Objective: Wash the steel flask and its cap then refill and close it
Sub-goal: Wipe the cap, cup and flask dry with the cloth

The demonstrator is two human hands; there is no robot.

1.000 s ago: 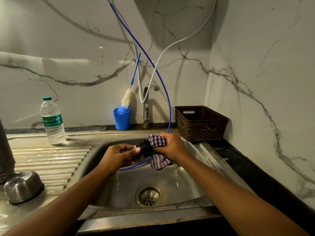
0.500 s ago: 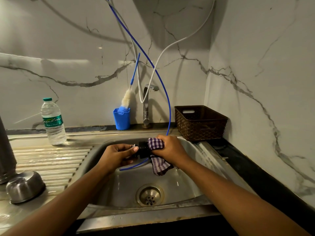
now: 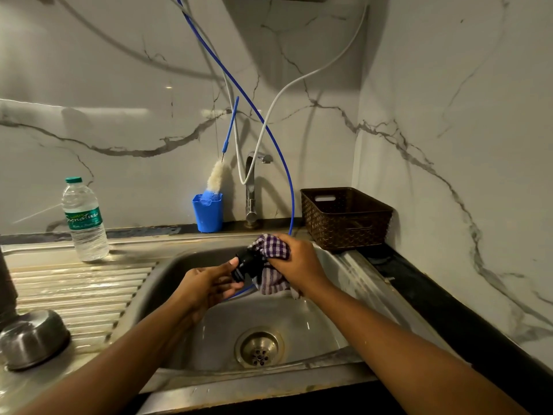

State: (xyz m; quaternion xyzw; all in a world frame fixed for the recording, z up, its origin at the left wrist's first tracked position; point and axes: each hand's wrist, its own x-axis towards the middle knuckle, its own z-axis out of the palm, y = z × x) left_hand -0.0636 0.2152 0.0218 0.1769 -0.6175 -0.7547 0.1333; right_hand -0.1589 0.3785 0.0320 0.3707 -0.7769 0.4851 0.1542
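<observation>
Head view (the only one):

- Black cap is held over the sink, up and back from the drain.
- Left hand pinches the cap's left end, thumb on top and fingers curled under.
- Right hand has its fingers clamped round a checked cloth, bunched onto the cap's right end. The loose tail hangs below. Can't tell how much of the cap sits inside the cloth.
- The tall dark cylinder cut off at the left frame edge is probably the flask (mostly out of frame, so not certain). It stands on the drainboard, well apart from both hands, with a steel cup mouth-down just beside it.
- Water bottle stands at the back of the drainboard, capped.
- No stream visible at the tap.

My read: the step is wiping the cap. Refill and closing are not yet done.

Doing it well:
- Keep the left pinch fixed and turn the cloth round the cap rather than both together.
- Work a cloth corner into the threads and the inner seal.
- Stay over the basin, so a slip lands in the sink.
- The blue hose runs just behind the hands, so keep the cloth tail from snagging it.
</observation>
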